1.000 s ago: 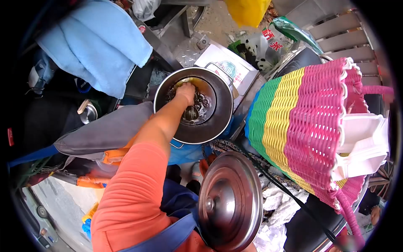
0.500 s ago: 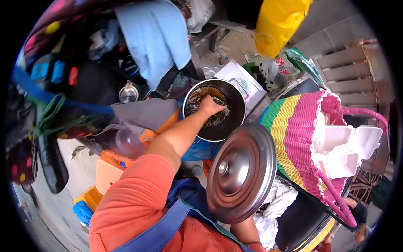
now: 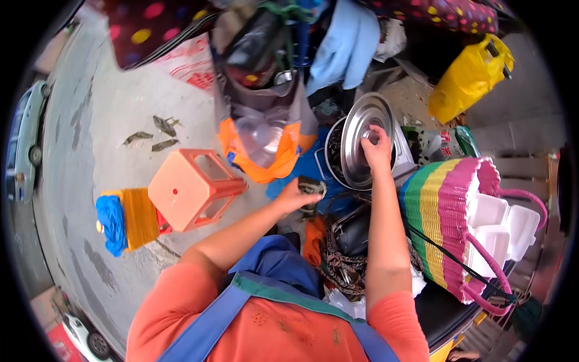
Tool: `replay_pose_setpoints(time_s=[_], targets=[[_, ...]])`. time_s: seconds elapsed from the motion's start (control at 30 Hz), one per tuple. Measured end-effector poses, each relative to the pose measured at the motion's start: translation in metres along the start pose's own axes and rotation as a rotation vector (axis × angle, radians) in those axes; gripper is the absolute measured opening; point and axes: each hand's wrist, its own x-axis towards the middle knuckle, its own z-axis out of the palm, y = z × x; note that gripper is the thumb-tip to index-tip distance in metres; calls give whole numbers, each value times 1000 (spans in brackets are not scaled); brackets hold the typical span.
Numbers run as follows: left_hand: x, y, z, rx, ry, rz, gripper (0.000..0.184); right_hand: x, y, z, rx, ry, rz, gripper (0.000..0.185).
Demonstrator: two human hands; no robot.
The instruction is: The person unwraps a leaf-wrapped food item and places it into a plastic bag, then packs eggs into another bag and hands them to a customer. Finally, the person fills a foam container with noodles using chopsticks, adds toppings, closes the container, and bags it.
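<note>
My right hand (image 3: 377, 148) pinches the knob of a round steel lid (image 3: 354, 136). The lid is tilted over the pot (image 3: 330, 158) and covers most of its mouth; only the pot's left side shows, with its wire handle hanging out. Lower and to the left, my left hand (image 3: 294, 198) is closed around a small dark green bundle (image 3: 312, 188), which looks like a leaf-wrapped rice dumpling. It is held clear of the pot, and my fingers partly hide it.
An orange bag (image 3: 265, 169) with plastic containers hangs left of the pot. Beyond it stands an orange stool (image 3: 175, 187). A striped woven basket (image 3: 443, 223) with white foam boxes (image 3: 491, 241) is at right. A yellow bag (image 3: 464, 84) hangs behind.
My left hand has come out of the pot holding the green bundle. The lid has moved from near my body up over the pot, in my right hand. The view has swung left.
</note>
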Motion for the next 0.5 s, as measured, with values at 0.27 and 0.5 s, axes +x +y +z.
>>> replay_pose_setpoints(time_s=[0.27,0.5], targets=[[-203,-98,-94,195,328,-82,60,-31,82,59,-626,-95,-278,44],[-319,-161,-140,-255,692,-131,54,-58,76,59,-798,-110,-313,42]])
